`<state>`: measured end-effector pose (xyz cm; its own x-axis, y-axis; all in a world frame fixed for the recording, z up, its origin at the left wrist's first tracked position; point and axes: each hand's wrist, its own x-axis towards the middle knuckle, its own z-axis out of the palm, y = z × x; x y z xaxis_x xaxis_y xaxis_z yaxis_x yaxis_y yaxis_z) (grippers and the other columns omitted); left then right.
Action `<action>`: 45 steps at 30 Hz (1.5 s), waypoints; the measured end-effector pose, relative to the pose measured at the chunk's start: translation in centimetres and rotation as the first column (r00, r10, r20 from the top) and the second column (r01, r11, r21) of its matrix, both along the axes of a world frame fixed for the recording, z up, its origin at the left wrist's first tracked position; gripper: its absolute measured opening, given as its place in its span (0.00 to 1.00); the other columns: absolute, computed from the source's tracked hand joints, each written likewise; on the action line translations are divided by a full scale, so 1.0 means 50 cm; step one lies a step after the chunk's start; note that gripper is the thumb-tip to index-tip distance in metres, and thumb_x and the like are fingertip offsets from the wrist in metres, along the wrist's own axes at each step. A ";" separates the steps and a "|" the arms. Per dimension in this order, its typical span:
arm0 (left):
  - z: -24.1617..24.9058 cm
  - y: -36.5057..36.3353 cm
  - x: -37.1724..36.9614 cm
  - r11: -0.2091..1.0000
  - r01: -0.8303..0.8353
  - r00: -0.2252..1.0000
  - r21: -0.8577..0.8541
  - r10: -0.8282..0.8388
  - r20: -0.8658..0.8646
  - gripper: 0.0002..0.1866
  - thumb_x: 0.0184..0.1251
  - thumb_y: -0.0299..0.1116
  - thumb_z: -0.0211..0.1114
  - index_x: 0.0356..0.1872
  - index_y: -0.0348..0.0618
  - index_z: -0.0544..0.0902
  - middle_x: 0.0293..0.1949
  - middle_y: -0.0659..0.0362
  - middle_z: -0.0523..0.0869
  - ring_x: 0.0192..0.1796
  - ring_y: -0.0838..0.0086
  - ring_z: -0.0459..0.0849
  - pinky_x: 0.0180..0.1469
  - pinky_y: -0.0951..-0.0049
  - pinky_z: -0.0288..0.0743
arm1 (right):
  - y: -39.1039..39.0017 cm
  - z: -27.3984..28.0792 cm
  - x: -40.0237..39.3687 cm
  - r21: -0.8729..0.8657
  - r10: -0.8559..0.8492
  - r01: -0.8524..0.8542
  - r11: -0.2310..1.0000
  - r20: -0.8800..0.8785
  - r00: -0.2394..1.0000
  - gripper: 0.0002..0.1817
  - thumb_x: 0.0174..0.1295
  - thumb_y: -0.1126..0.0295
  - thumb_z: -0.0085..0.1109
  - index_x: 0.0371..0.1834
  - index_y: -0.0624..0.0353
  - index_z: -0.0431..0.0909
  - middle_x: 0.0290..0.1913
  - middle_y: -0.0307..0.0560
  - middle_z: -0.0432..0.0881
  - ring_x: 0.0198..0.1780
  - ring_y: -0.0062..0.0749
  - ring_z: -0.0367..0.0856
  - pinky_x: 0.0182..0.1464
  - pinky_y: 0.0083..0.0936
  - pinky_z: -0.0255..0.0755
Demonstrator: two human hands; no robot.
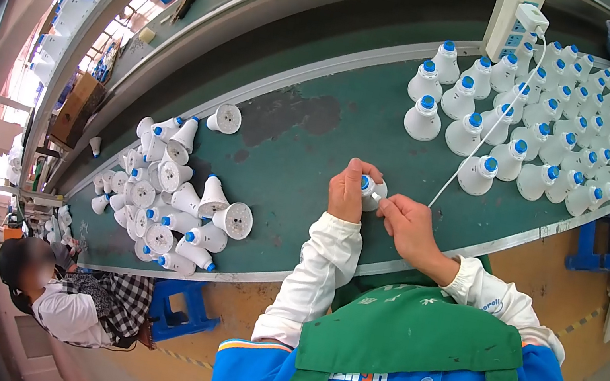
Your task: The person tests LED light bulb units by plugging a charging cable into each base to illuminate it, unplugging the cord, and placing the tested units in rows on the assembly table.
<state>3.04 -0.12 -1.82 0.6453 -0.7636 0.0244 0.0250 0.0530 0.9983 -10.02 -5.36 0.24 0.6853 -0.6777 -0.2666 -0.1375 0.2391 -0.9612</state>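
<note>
My left hand [348,190] is wrapped round a white cone-shaped lamp housing with a blue cap [372,188], held just above the green bench near its front edge. The fingertips of my right hand [410,226] pinch a small white piece against the side of that housing; its exact kind is too small to tell. Behind the right hand a thin white cord [485,135] comes down from a plug on the power strip, and where it ends is hidden.
Rows of upright white housings [517,149] with blue caps stand at the right. A loose heap [173,197] lies at the left. A power strip [511,43] is on a post. Other people work at both ends of the bench [296,197]; blue stools [180,311] stand below.
</note>
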 end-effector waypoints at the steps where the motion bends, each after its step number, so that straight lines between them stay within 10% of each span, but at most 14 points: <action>1: 0.002 0.001 0.000 1.000 0.003 1.000 0.004 -0.003 -0.006 0.29 0.78 0.50 0.39 0.29 0.35 0.78 0.31 0.55 0.83 0.36 0.72 0.80 0.43 0.72 0.73 | 0.000 -0.001 -0.001 -0.037 0.019 -0.020 0.999 -0.011 1.000 0.16 0.64 0.63 0.55 0.26 0.66 0.79 0.14 0.37 0.69 0.18 0.17 0.65 0.21 0.22 0.58; 9: 0.007 0.000 -0.001 1.000 0.014 0.999 0.012 -0.013 -0.047 0.30 0.78 0.50 0.39 0.29 0.35 0.78 0.31 0.56 0.83 0.36 0.73 0.80 0.43 0.72 0.73 | -0.010 0.004 -0.001 -0.120 0.120 -0.125 0.985 -0.048 0.992 0.14 0.65 0.67 0.54 0.25 0.65 0.78 0.15 0.34 0.68 0.18 0.15 0.63 0.20 0.20 0.55; 15: 0.004 0.001 0.007 0.999 0.052 0.999 0.013 -0.052 0.014 0.30 0.78 0.51 0.39 0.28 0.36 0.78 0.31 0.56 0.83 0.34 0.73 0.80 0.42 0.73 0.73 | -0.049 0.009 0.015 0.129 0.194 -0.186 0.974 -0.057 0.979 0.14 0.64 0.67 0.55 0.24 0.66 0.78 0.15 0.33 0.68 0.18 0.15 0.61 0.20 0.18 0.53; 22: 0.001 -0.001 0.015 0.997 0.069 0.994 -0.018 -0.071 -0.080 0.27 0.77 0.50 0.42 0.31 0.37 0.79 0.30 0.59 0.82 0.32 0.76 0.78 0.38 0.76 0.72 | -0.029 -0.017 0.027 -0.204 0.135 -0.147 0.968 -0.072 0.988 0.14 0.63 0.66 0.56 0.24 0.65 0.79 0.15 0.38 0.71 0.19 0.23 0.66 0.22 0.24 0.57; 25: -0.012 -0.003 0.024 1.000 0.013 0.995 -0.019 -0.011 0.099 0.22 0.76 0.44 0.44 0.34 0.36 0.79 0.35 0.55 0.81 0.39 0.73 0.79 0.45 0.72 0.72 | -0.034 -0.011 0.014 -0.619 0.138 -0.229 0.751 -0.192 0.972 0.13 0.61 0.62 0.57 0.26 0.60 0.79 0.22 0.46 0.80 0.26 0.42 0.78 0.33 0.33 0.66; 28: -0.017 -0.019 0.010 0.893 -0.388 0.755 -0.228 0.450 0.477 0.12 0.68 0.30 0.49 0.40 0.34 0.79 0.42 0.50 0.80 0.47 0.65 0.77 0.53 0.67 0.70 | -0.025 -0.013 -0.006 -0.909 -0.011 -0.053 0.414 -0.064 0.998 0.12 0.59 0.61 0.60 0.37 0.58 0.79 0.30 0.44 0.81 0.38 0.38 0.79 0.44 0.35 0.64; 30: 0.078 0.009 -0.037 0.843 -0.376 0.706 -0.385 0.530 0.469 0.12 0.63 0.23 0.49 0.43 0.33 0.78 0.45 0.49 0.79 0.49 0.63 0.77 0.52 0.64 0.70 | -0.023 -0.008 -0.036 -0.946 -0.037 -0.033 0.323 -0.047 0.998 0.20 0.56 0.61 0.63 0.50 0.56 0.74 0.43 0.42 0.78 0.50 0.37 0.73 0.53 0.39 0.57; 32: 0.204 0.062 -0.112 0.943 0.030 0.849 -0.333 0.151 0.506 0.12 0.58 0.20 0.49 0.40 0.33 0.79 0.42 0.51 0.81 0.46 0.61 0.78 0.50 0.61 0.71 | -0.015 -0.007 -0.067 -0.968 -0.056 0.027 0.250 0.014 0.998 0.23 0.55 0.62 0.64 0.53 0.56 0.72 0.46 0.42 0.77 0.52 0.38 0.71 0.53 0.40 0.57; 33: 0.266 0.081 -0.131 0.863 0.419 0.736 -0.283 -0.141 0.662 0.12 0.53 0.20 0.51 0.37 0.35 0.81 0.37 0.52 0.83 0.41 0.61 0.80 0.47 0.61 0.72 | -0.009 -0.018 -0.083 -0.977 -0.054 0.024 0.212 0.013 0.998 0.25 0.54 0.63 0.64 0.55 0.56 0.71 0.48 0.41 0.76 0.53 0.39 0.70 0.54 0.41 0.56; 34: 0.290 0.076 -0.145 0.524 0.825 0.461 -0.212 -0.407 0.788 0.11 0.51 0.22 0.56 0.36 0.38 0.82 0.34 0.55 0.84 0.36 0.61 0.80 0.43 0.62 0.73 | -0.003 -0.040 -0.090 -0.982 -0.065 0.018 0.186 0.006 0.998 0.25 0.52 0.63 0.65 0.54 0.56 0.72 0.47 0.41 0.76 0.53 0.39 0.69 0.55 0.42 0.55; 38: 0.411 0.105 -0.271 0.057 0.967 0.242 -0.247 -0.494 0.835 0.12 0.60 0.32 0.64 0.43 0.37 0.83 0.42 0.53 0.83 0.37 0.61 0.81 0.38 0.64 0.76 | 0.015 -0.042 -0.124 -0.986 -0.112 -0.041 0.160 -0.060 0.992 0.26 0.51 0.62 0.66 0.54 0.56 0.72 0.49 0.42 0.74 0.53 0.40 0.69 0.55 0.43 0.55; 43: 0.370 0.144 -0.291 0.330 0.780 0.562 -0.532 0.004 0.827 0.19 0.61 0.32 0.61 0.55 0.48 0.80 0.45 0.57 0.82 0.33 0.68 0.75 0.35 0.74 0.71 | 0.003 -0.065 -0.144 -0.986 -0.181 -0.041 0.164 -0.071 0.981 0.28 0.48 0.61 0.67 0.54 0.56 0.72 0.51 0.44 0.72 0.54 0.42 0.67 0.55 0.43 0.54; 45: 0.378 0.198 -0.252 0.401 0.813 0.511 -0.423 -0.142 0.848 0.16 0.63 0.34 0.61 0.51 0.46 0.81 0.50 0.55 0.80 0.38 0.66 0.76 0.41 0.68 0.72 | 0.005 -0.064 -0.140 -0.983 -0.190 -0.078 0.165 -0.110 0.976 0.28 0.48 0.61 0.67 0.54 0.56 0.72 0.51 0.44 0.72 0.54 0.42 0.67 0.55 0.43 0.54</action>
<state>-9.54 9.80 17.06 -0.2976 -0.3760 0.8775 -0.2240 0.9210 0.3187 -17.04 -5.09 -2.95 0.6673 -0.5000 0.5520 -0.3494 -0.8647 -0.3609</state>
